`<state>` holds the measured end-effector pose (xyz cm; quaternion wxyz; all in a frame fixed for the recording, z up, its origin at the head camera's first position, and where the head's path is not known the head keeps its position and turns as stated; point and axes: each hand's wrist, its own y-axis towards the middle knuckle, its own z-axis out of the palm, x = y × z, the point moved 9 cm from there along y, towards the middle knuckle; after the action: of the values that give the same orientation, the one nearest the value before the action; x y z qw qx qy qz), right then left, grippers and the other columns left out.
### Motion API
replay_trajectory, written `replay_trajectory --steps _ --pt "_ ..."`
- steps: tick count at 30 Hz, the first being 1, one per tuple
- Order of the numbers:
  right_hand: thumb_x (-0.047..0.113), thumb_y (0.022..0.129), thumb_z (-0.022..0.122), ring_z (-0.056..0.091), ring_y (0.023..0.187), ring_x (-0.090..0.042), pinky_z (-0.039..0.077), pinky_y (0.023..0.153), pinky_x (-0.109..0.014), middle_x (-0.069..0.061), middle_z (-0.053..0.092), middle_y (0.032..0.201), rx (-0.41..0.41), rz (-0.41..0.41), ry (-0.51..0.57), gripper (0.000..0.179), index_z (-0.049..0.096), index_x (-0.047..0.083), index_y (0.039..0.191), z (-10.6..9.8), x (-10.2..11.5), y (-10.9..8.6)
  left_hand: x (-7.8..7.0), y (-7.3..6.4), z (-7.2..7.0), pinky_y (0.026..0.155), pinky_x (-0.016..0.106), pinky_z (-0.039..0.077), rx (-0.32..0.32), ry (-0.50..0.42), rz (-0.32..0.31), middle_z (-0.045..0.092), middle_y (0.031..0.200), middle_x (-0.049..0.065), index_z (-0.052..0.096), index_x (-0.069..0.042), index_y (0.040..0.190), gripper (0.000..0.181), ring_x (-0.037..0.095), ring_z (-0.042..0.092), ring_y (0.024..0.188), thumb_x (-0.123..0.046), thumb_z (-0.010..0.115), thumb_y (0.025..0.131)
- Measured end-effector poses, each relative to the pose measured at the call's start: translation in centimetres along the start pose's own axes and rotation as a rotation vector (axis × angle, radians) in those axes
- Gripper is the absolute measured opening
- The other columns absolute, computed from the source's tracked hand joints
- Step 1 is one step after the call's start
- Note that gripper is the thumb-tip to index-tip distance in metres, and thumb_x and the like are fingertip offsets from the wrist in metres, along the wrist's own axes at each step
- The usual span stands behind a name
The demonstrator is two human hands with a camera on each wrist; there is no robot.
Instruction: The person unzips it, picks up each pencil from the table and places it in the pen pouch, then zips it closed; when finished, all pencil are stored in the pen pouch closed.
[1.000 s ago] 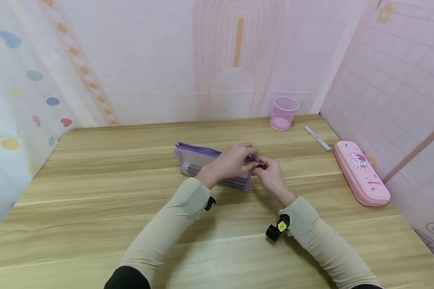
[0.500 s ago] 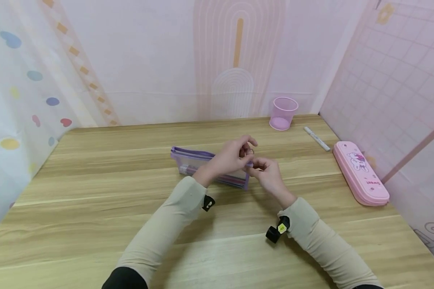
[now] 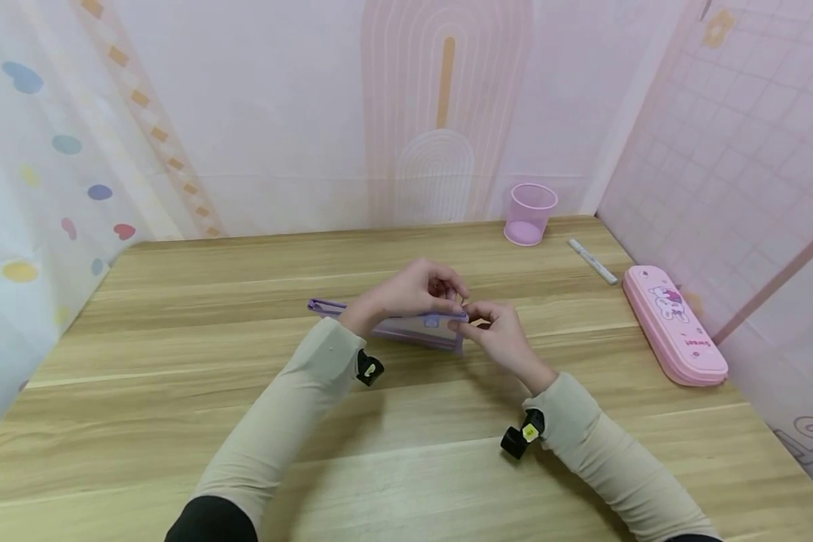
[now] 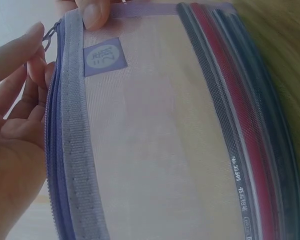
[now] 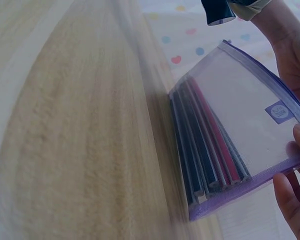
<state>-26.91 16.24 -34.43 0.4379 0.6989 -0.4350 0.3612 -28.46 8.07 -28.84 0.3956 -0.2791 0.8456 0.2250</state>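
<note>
A see-through mesh pencil pouch [image 3: 413, 331] with purple trim stands mid-table in the head view. Several dark pencils and a red pencil [image 5: 217, 135] lie along its bottom, as the right wrist view shows. My left hand [image 3: 413, 290] is over the pouch's top edge at the right end, pinching the small zipper pull [image 4: 50, 36] between thumb and finger. With thumb and fingers, my right hand [image 3: 504, 339] grips the pouch's right upper corner, next to the purple label [image 4: 105, 56]. In the head view, my left hand and wrist cover part of the zipper [image 4: 57, 150].
A pink mesh cup [image 3: 531, 214] stands at the back right of the wooden table [image 3: 176, 361]. Right of it lies a white pen [image 3: 592, 261]. A pink pencil case [image 3: 675, 325] with a rabbit picture sits along the right edge. Printed fabric walls the table's back and sides.
My left hand has shifted left and its fingers now pinch the zipper pull. The pouch's left end has moved left and nearer, and its top has tipped over. The right hand has barely moved.
</note>
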Motion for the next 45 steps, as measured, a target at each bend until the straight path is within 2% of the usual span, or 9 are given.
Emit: replay_trajectory --steps 6,13,16,21,26,31,34,38,45 --pt "0.01 0.077 0.067 0.059 0.069 -0.006 0.054 0.061 -0.019 -0.016 0.067 0.083 0.006 0.006 -0.023 0.012 0.067 0.0 0.084 0.2 0.5 -0.1 0.3 -0.9 -0.7 0.054 0.017 0.045 -0.06 -0.02 -0.009 0.06 0.073 0.007 0.065 0.003 0.094 0.019 0.01 0.051 0.062 -0.002 0.067 0.076" --pt "0.01 0.076 0.069 0.059 0.066 -0.004 0.054 0.06 -0.019 -0.016 0.068 0.082 -0.008 0.006 -0.053 0.013 0.069 -0.001 0.083 0.1 1.3 -0.3 0.8 -2.5 -1.5 0.055 0.02 0.048 -0.117 0.02 0.003 0.063 0.074 0.01 0.066 0.003 0.096 0.02 0.01 0.053 0.061 -0.004 0.067 0.076" --pt "0.011 0.075 0.07 0.06 0.068 -0.005 0.054 0.06 -0.019 -0.016 0.069 0.083 -0.025 0.003 -0.06 0.014 0.069 0.0 0.083 0.0 0.9 -0.4 1.3 -3.5 -2.1 0.057 0.021 0.05 -0.135 0.039 -0.033 0.065 0.077 0.01 0.066 0.001 0.097 0.021 0.01 0.054 0.063 -0.007 0.067 0.077" --pt "0.011 0.076 0.069 0.064 0.068 -0.01 0.056 0.06 -0.021 -0.017 0.069 0.084 -0.037 -0.005 -0.069 0.016 0.069 -0.001 0.086 -0.7 0.4 -0.6 2.6 -7.0 -5.0 0.058 0.02 0.051 -0.221 0.103 -0.081 0.067 0.083 0.011 0.066 -0.001 0.098 0.022 0.008 0.057 0.066 -0.008 0.068 0.077" --pt "0.004 0.076 0.067 0.065 0.063 -0.01 0.057 0.06 -0.031 -0.022 0.067 0.082 -0.04 0.008 -0.055 0.015 0.067 -0.006 0.086 -1.9 -0.4 -1.0 3.1 -11.1 -8.0 0.05 0.018 0.047 -0.317 0.178 -0.088 0.065 0.077 0.01 0.068 -0.001 0.095 0.02 0.006 0.053 0.06 -0.005 0.068 0.075" --pt "0.004 0.076 0.067 0.066 0.067 -0.012 0.057 0.061 -0.026 -0.02 0.068 0.083 -0.01 -0.013 -0.091 0.014 0.068 -0.005 0.086 -1.8 0.1 -1.0 2.5 -12.9 -9.0 0.05 0.018 0.047 -0.342 0.218 -0.048 0.065 0.076 0.006 0.069 -0.004 0.095 0.02 0.007 0.052 0.06 -0.009 0.068 0.075" --pt "0.008 0.077 0.067 0.066 0.073 -0.018 0.056 0.061 -0.021 -0.018 0.068 0.084 -0.005 -0.036 -0.126 0.014 0.069 -0.002 0.086 -1.5 0.6 -0.8 2.7 -13.4 -9.5 0.053 0.018 0.046 -0.383 0.197 -0.038 0.064 0.076 0.008 0.068 -0.003 0.096 0.021 0.007 0.052 0.063 -0.008 0.068 0.075" --pt "0.01 0.077 0.067 0.065 0.078 -0.022 0.056 0.062 -0.02 -0.014 0.069 0.087 0.003 -0.054 -0.178 0.012 0.07 0.001 0.085 -1.3 1.0 -0.4 4.0 -14.2 -10.1 0.054 0.017 0.047 -0.432 0.125 -0.087 0.063 0.076 0.006 0.067 0.0 0.098 0.023 0.007 0.052 0.066 -0.008 0.067 0.076" --pt "0.006 0.078 0.066 0.065 0.075 -0.023 0.055 0.058 -0.02 -0.013 0.07 0.084 -0.012 -0.082 -0.23 0.01 0.071 0.002 0.085 -2.0 1.0 0.3 7.1 -16.9 -12.0 0.059 0.014 0.05 -0.609 -0.028 -0.248 0.063 0.076 -0.02 0.066 -0.001 0.101 0.029 0.001 0.056 0.07 -0.016 0.068 0.077"
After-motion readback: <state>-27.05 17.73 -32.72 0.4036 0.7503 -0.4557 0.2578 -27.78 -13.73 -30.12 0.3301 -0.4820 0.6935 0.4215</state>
